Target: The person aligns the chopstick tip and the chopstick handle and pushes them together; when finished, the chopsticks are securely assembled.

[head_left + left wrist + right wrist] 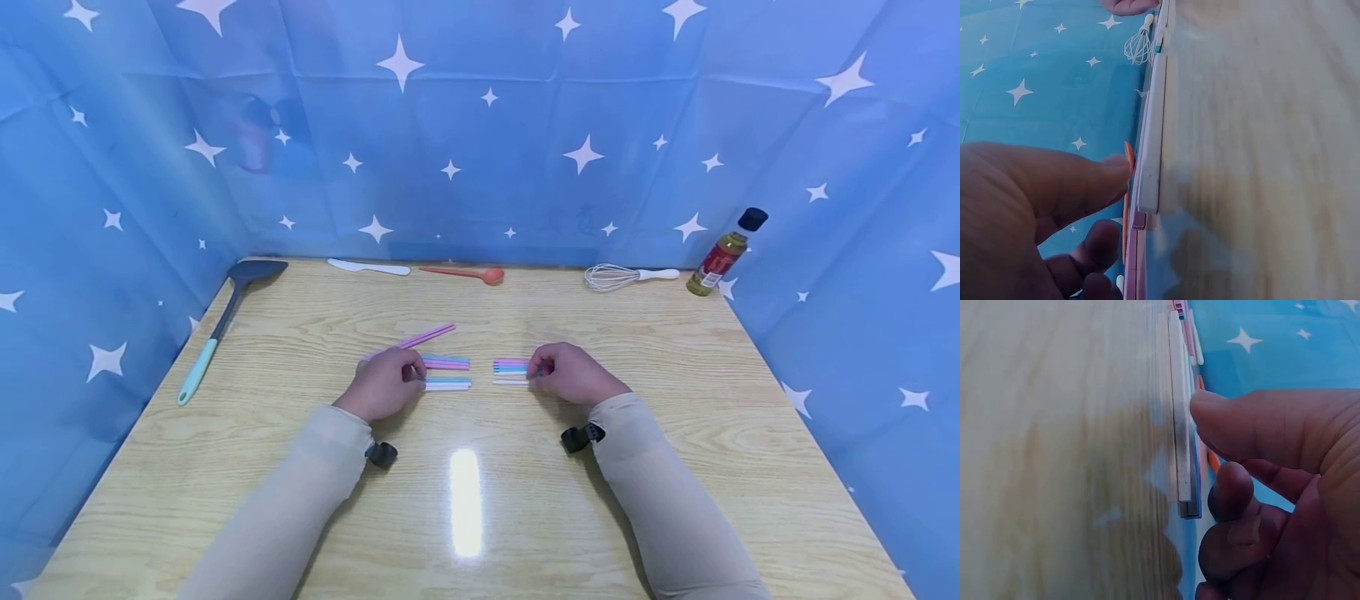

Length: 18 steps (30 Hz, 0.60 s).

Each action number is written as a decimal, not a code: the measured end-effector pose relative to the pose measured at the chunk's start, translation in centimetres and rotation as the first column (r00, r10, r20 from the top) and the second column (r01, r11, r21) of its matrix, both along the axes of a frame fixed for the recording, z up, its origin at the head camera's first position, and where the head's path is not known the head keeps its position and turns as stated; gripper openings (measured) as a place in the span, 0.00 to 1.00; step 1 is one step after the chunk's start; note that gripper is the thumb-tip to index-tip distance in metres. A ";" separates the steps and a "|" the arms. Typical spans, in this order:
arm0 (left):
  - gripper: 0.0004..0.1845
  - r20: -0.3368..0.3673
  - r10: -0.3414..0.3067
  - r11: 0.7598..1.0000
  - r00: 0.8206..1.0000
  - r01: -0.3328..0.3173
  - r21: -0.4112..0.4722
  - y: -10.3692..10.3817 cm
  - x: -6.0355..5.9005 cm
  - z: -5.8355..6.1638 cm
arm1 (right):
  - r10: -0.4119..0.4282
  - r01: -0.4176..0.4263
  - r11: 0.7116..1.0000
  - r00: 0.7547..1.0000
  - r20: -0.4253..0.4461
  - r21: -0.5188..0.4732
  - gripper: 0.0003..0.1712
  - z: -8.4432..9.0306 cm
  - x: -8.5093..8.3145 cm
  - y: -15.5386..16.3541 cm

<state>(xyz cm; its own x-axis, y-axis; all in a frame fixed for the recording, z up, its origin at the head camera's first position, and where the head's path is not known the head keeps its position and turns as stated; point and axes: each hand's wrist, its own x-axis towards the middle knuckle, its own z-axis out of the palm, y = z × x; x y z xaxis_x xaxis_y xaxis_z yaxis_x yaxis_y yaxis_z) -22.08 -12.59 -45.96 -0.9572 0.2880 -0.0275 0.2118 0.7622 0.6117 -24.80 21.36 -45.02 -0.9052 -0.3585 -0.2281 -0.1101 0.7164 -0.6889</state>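
Note:
Slim pink, blue and white chopsticks lie in two sets on the wooden table. My left hand (pixel 381 385) is over the left set, where a white chopstick (pixel 1152 137) is nearest me with a light blue chopstick (pixel 450 379) behind it. A pink pair (pixel 427 336) slants away behind that hand. In the left wrist view the thumb tip is close by the sticks, a gap between it and the bent fingers. My right hand (pixel 572 375) is over the right set, its thumb tip right at a white chopstick (pixel 1181 425). Pink and blue chopsticks (pixel 510 365) lie just behind.
Along the back edge lie a white knife (pixel 369 267), a red spoon (pixel 491 276) and a whisk (pixel 611 277). An oil bottle (pixel 717 262) stands at the back right. A dark spatula (pixel 228 308) with a mint handle lies by the left edge. Starry blue cloth (pixel 480 133) hangs behind.

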 end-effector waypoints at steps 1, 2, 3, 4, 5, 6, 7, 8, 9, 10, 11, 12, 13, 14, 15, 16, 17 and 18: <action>0.03 -0.003 -0.011 1.000 1.000 0.011 -0.004 0.0 0.0 0.0 | 0.005 -0.005 1.000 1.000 0.004 0.002 0.04 0.0 0.0 0.0; 0.04 -0.006 -0.021 1.000 1.000 0.021 -0.008 0.0 0.0 0.0 | 0.008 -0.008 1.000 1.000 0.008 0.005 0.05 0.0 0.0 0.1; 0.05 -0.010 -0.032 0.999 0.999 0.031 -0.013 0.0 0.1 0.1 | 0.011 -0.012 1.000 1.000 0.012 0.010 0.05 0.0 0.0 0.1; 0.06 -0.012 -0.039 0.999 0.999 0.039 -0.017 0.0 0.1 0.1 | 0.015 -0.015 1.000 1.000 0.016 0.016 0.05 0.0 0.0 0.1; 0.07 -0.015 -0.045 0.999 0.999 0.045 -0.022 0.0 0.1 0.1 | 0.019 -0.019 0.999 1.000 0.018 0.025 0.05 0.0 0.0 0.1; 0.07 -0.015 -0.050 0.998 0.999 0.049 -0.027 0.0 0.0 0.0 | 0.023 -0.023 0.999 1.000 0.018 0.035 0.05 0.0 0.0 0.1; 0.08 -0.013 -0.051 0.998 0.999 0.051 -0.032 -0.1 0.0 0.0 | 0.025 -0.026 0.999 0.999 0.020 0.043 0.05 -0.1 0.0 0.1; 0.08 -0.013 -0.052 0.998 0.999 0.051 -0.039 -0.1 0.0 0.0 | 0.025 -0.026 0.998 0.999 0.021 0.052 0.05 -0.1 0.0 0.1; 0.08 -0.011 -0.051 0.998 0.999 0.051 -0.044 -0.1 0.0 0.0 | 0.027 -0.029 0.998 0.999 0.022 0.060 0.05 0.0 0.0 0.0; 0.08 -0.009 -0.051 0.998 0.999 0.051 -0.049 -0.1 0.0 -0.1 | 0.028 -0.029 0.997 0.999 0.022 0.068 0.05 0.0 0.0 0.0; 0.09 -0.007 -0.051 0.997 0.999 0.051 -0.055 -0.1 -0.1 -0.2 | 0.027 -0.028 0.997 0.999 0.020 0.077 0.05 0.0 0.0 -0.1; 0.09 -0.005 -0.052 0.997 0.999 0.051 -0.059 -0.1 -0.1 -0.2 | 0.025 -0.027 0.996 1.000 0.018 0.083 0.05 0.0 0.1 -0.1; 0.09 -0.005 -0.052 0.997 0.999 0.052 -0.064 -0.1 -0.1 -0.2 | 0.028 -0.029 0.996 1.000 0.013 0.089 0.05 0.0 0.1 -0.2; 0.09 -0.005 -0.054 0.996 0.999 0.053 -0.069 -0.1 -0.1 -0.2 | 0.029 -0.030 0.995 1.000 0.011 0.097 0.05 0.0 0.1 -0.2; 0.09 -0.004 -0.055 0.996 0.998 0.055 -0.072 -0.1 -0.1 -0.2 | 0.029 -0.030 0.994 1.000 0.010 0.103 0.05 0.0 0.1 -0.2; 0.09 -0.005 -0.058 0.995 0.998 0.058 -0.080 -0.1 -0.1 -0.2 | 0.031 -0.031 0.993 0.999 0.009 0.110 0.05 0.0 0.1 -0.3; 0.09 -0.006 -0.061 0.994 0.998 0.060 -0.087 -0.1 -0.1 -0.2 | 0.033 -0.033 0.993 0.999 0.010 0.115 0.05 0.0 0.1 -0.3; 0.09 -0.006 -0.063 0.994 0.998 0.062 -0.093 -0.1 -0.1 -0.2 | 0.035 -0.036 0.992 0.999 0.013 0.119 0.05 0.0 0.1 -0.3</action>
<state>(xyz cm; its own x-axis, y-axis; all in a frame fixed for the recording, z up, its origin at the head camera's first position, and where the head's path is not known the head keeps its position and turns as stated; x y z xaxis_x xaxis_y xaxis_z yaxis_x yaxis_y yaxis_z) -22.15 -12.69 -46.13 -0.9377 0.3441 -0.0489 0.2659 0.8008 0.5367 -24.69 21.02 -45.06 -0.8897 -0.3604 -0.2803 -0.1304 0.7890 -0.6004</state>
